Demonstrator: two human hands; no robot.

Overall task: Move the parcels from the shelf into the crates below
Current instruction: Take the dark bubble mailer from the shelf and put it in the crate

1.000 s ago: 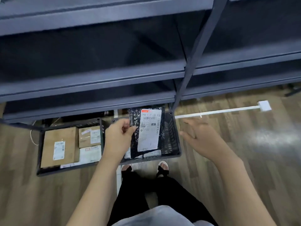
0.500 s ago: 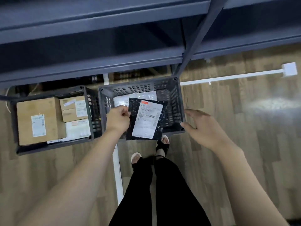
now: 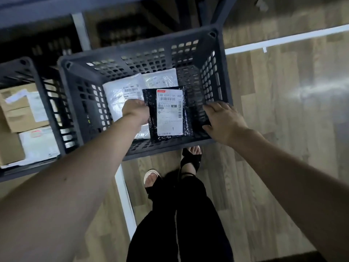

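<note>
My left hand (image 3: 136,111) grips the left edge of a black plastic parcel (image 3: 186,118) with a white shipping label, holding it low inside the dark grey slotted crate (image 3: 132,59) on the floor. Beneath and behind it in the crate lie two white plastic parcels (image 3: 122,91). Over the crate's front right corner my right hand (image 3: 222,121) hovers with fingers spread and holds nothing. Whether the black parcel touches the crate's bottom cannot be told.
A second dark crate (image 3: 47,103) at the left holds brown cardboard boxes (image 3: 17,110) and a white parcel. The grey shelf frame (image 3: 37,8) runs overhead at the top. My feet in sandals (image 3: 188,157) stand just before the crate on the wooden floor. A white strip (image 3: 283,39) crosses the floor at right.
The view tilted down and closer to the crate. My left hand lowered the black parcel from above the crate's front rim down into it. My right hand stayed beside the crate's right corner.
</note>
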